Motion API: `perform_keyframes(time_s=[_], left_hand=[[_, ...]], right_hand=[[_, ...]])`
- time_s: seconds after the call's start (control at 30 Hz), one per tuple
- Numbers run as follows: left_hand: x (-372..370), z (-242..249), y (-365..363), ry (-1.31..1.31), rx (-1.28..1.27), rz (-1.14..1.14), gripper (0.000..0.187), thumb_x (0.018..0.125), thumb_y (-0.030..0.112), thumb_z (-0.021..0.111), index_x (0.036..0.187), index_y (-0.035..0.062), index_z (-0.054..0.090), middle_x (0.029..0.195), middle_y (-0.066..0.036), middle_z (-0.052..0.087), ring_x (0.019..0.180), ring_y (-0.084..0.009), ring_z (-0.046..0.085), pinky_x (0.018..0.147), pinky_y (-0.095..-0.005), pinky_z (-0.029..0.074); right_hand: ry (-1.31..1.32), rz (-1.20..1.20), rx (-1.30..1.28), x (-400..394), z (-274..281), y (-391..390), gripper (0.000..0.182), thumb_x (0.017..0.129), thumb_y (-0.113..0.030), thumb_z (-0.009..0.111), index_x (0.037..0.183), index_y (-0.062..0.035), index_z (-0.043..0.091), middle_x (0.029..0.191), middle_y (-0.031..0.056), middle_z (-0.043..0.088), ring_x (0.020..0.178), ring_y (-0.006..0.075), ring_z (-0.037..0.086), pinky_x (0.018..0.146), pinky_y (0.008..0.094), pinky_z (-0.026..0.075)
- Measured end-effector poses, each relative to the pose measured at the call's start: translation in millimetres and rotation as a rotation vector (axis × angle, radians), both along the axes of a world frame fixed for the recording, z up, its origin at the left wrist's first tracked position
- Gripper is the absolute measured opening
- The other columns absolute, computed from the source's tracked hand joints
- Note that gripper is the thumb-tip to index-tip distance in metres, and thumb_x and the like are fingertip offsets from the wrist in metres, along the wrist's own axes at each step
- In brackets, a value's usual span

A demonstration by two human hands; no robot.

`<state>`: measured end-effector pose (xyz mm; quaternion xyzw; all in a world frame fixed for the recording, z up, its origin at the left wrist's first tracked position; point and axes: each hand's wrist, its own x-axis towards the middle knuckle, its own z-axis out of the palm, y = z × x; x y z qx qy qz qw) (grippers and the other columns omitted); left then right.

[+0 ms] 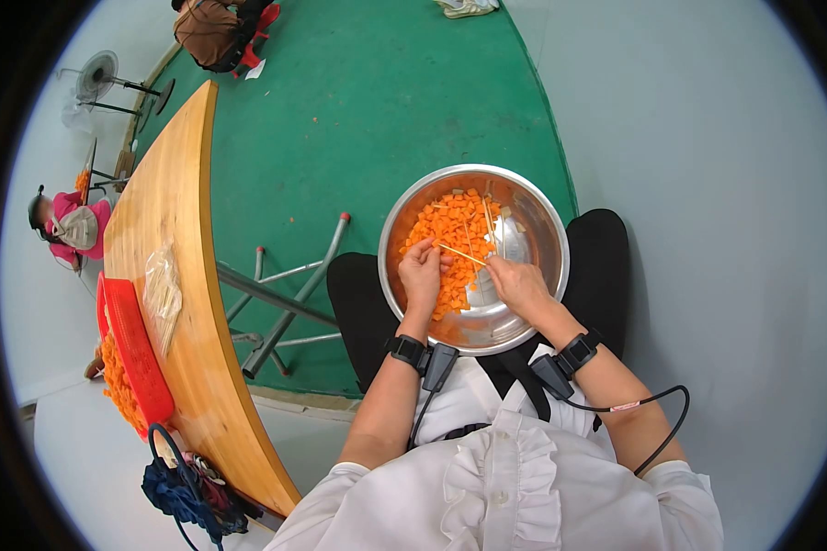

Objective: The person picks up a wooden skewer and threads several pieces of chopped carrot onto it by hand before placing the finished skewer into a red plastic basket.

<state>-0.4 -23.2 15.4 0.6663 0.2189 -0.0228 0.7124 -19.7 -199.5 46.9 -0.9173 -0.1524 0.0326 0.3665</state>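
Note:
A wide steel bowl [553, 241] rests on my lap, holding many small diced carrot cubes [452, 217], mostly on its left side. Over the bowl, my right hand [522, 286] pinches one end of a thin wooden skewer [461, 254]. The skewer slants up and left to the fingertips of my left hand [421, 275]. Those left fingers are closed in a pinch at its far end; whatever is between them is too small to tell. A few more skewers [489, 220] lie among the cubes near the bowl's far side.
To the left stands a wooden table [188, 275] on metal legs [289, 317]. On it are a plastic bag of skewers [163, 296] and a red basket [138, 344] beside heaped carrot pieces [119, 386]. A dark blue bag [179, 491] hangs at its near end. Two people sit farther off, near a fan [97, 75].

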Motion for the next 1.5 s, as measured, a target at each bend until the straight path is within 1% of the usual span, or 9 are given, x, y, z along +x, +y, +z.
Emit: perform_keyframes(time_s=[0.63, 0.73, 0.83, 0.93, 1.03, 1.13, 1.33, 1.43, 1.5], left_hand=[[-5.5, 2.0, -1.7, -0.243, 0.655, -0.178, 0.018, 0.079, -0.002, 0.052, 0.094, -0.0033, 0.061, 0.075, -0.016, 0.064, 0.061, -0.0185, 0.064, 0.057, -0.0279, 0.05], [-6.6, -0.2, -0.9, -0.313, 0.708, -0.182, 0.017, 0.08, -0.001, 0.052, 0.094, -0.0014, 0.063, 0.067, -0.011, 0.064, 0.059, -0.0135, 0.063, 0.054, -0.0239, 0.048], [-7.3, 1.9, -0.5, -0.344, 0.76, -0.213, 0.017, 0.08, -0.002, 0.052, 0.093, -0.0016, 0.063, 0.068, -0.012, 0.064, 0.061, -0.0146, 0.063, 0.055, -0.0246, 0.049], [-7.7, 4.3, -1.6, -0.338, 0.777, -0.238, 0.017, 0.079, -0.002, 0.052, 0.093, -0.0024, 0.062, 0.07, -0.013, 0.064, 0.062, -0.0157, 0.064, 0.056, -0.025, 0.049], [-8.7, 6.6, -3.1, -0.34, 0.766, -0.261, 0.018, 0.078, -0.001, 0.052, 0.094, -0.0037, 0.061, 0.074, -0.018, 0.063, 0.065, -0.0231, 0.064, 0.06, -0.0307, 0.05], [-9.3, 6.4, -2.7, -0.261, 0.713, -0.237, 0.018, 0.079, -0.001, 0.052, 0.094, -0.0044, 0.061, 0.074, -0.018, 0.063, 0.065, -0.0221, 0.064, 0.06, -0.0297, 0.05], [-9.0, 2.7, -3.4, -0.244, 0.641, -0.154, 0.019, 0.08, -0.001, 0.052, 0.096, -0.0034, 0.062, 0.067, -0.011, 0.064, 0.061, -0.0131, 0.063, 0.057, -0.0229, 0.049], [-8.3, 3.9, -1.6, -0.266, 0.624, -0.166, 0.019, 0.079, -0.002, 0.052, 0.094, -0.0046, 0.061, 0.073, -0.017, 0.064, 0.065, -0.0203, 0.065, 0.059, -0.0281, 0.05], [-8.8, 8.4, -2.1, -0.283, 0.661, -0.19, 0.018, 0.078, -0.002, 0.052, 0.094, -0.0044, 0.061, 0.074, -0.017, 0.064, 0.065, -0.0205, 0.065, 0.06, -0.0283, 0.05]], right_hand=[[-0.09, -0.039, 0.068, -5.8, -10.8, 2.1, 0.011, 0.083, -0.011, 0.049, 0.075, -0.0044, 0.052, 0.057, 0.0079, 0.051, 0.049, 0.0243, 0.053, 0.046, 0.0344, 0.042], [0.791, -0.205, 0.687, -3.7, -17.3, 5.3, 0.014, 0.086, -0.014, 0.048, 0.08, -0.0037, 0.055, 0.054, 0.0009, 0.047, 0.043, 0.0152, 0.045, 0.043, 0.028, 0.037], [1.293, -0.299, 0.92, 1.3, -9.1, -3.5, 0.016, 0.087, -0.015, 0.048, 0.079, -0.0036, 0.057, 0.057, -0.0038, 0.044, 0.043, 0.0085, 0.037, 0.041, 0.0235, 0.033], [1.211, -0.333, 0.832, 0.8, -12.2, -1.8, 0.016, 0.085, -0.015, 0.05, 0.078, -0.0031, 0.056, 0.055, 0.0032, 0.05, 0.04, 0.0157, 0.045, 0.04, 0.0297, 0.036], [0.018, -0.081, 0.211, -6.6, -23.3, 5.5, 0.013, 0.082, -0.014, 0.05, 0.078, -0.0025, 0.054, 0.056, 0.0102, 0.052, 0.044, 0.0246, 0.053, 0.042, 0.0353, 0.041], [-0.047, -0.015, 0.0, -5.2, -6.5, 3.1, 0.011, 0.079, -0.013, 0.051, 0.077, -0.0027, 0.053, 0.061, 0.0156, 0.055, 0.055, 0.0315, 0.057, 0.048, 0.0405, 0.044], [-0.221, 0.055, -0.047, -2.3, -2.8, 4.7, 0.011, 0.083, -0.012, 0.05, 0.077, -0.003, 0.053, 0.058, 0.0108, 0.054, 0.049, 0.0268, 0.055, 0.045, 0.0361, 0.043], [0.361, -0.082, 0.418, -3.8, -24.7, 12.9, 0.011, 0.085, -0.012, 0.048, 0.079, -0.0027, 0.052, 0.051, 0.0047, 0.046, 0.044, 0.0191, 0.05, 0.04, 0.0295, 0.039], [1.034, -0.199, 0.836, 4.3, -25.9, 5.3, 0.013, 0.085, -0.013, 0.049, 0.078, -0.0025, 0.052, 0.054, 0.0075, 0.048, 0.046, 0.0217, 0.051, 0.042, 0.0319, 0.04]])
